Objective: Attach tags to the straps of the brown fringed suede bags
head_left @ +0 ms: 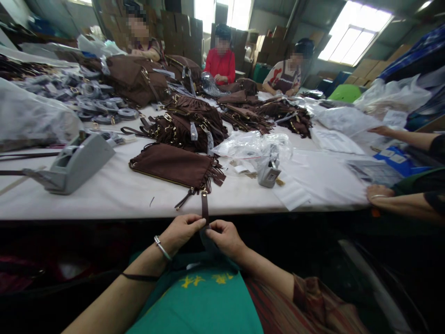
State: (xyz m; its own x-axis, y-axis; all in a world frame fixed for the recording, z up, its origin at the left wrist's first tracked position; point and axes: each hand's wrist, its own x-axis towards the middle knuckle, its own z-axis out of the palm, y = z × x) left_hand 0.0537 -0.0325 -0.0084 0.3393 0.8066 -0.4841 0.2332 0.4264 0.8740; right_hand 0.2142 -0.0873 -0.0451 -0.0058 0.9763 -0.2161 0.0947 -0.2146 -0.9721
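Observation:
A brown fringed pouch [170, 164] lies flat on the white-covered table [114, 204], its zipper edge toward me. From its near right corner a brown strap [205, 206] hangs over the table edge. My left hand [182, 232] pinches this strap between thumb and finger, just past the edge. Right beside it, my right hand [225, 239] is closed on the same strap a little lower. Below the fingers the strap's lower part looks greyish, perhaps wrapped, and fades into shadow. A zipper pull with a tassel [184, 198] rests next to the strap's base.
At left stands a grey tape dispenser [79, 162]; a smaller one [269, 174] sits right of the pouch. Behind are piled brown fringed bags [191, 120], wrapped straps [93, 95] and clear plastic bags [250, 144]. A co-worker's hand [380, 192] rests at the right edge. Several people work opposite.

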